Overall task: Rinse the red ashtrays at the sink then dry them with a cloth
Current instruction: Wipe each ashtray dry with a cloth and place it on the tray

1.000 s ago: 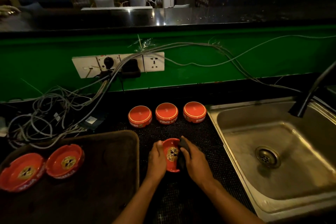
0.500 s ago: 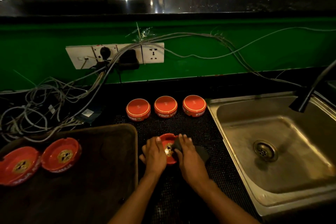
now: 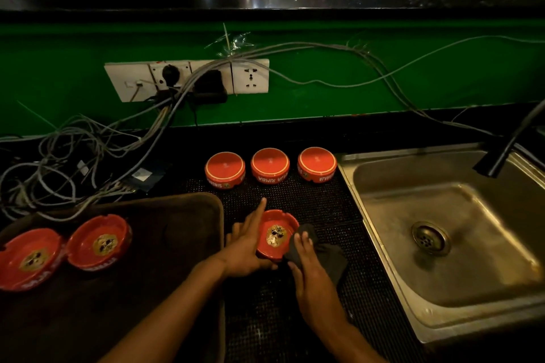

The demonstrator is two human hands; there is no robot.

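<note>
Just left of the sink (image 3: pixel 442 244), the left hand (image 3: pixel 246 247) cups a red ashtray (image 3: pixel 275 236) on the counter (image 3: pixel 324 206). The right hand (image 3: pixel 312 274) pinches a dark cloth (image 3: pixel 327 259) against its rim. A hard wipe could tip the ashtray.

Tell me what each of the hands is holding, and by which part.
Left hand grips the upright red ashtray by its near-left rim. Right hand presses the dark cloth against its right side.

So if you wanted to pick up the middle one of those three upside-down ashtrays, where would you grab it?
Probably by its side wall, from above. The middle ashtray lies rim-down, so there is no lip to hook. Its neighbours sit close on either side, so pinching its front and back looks easier.
</note>
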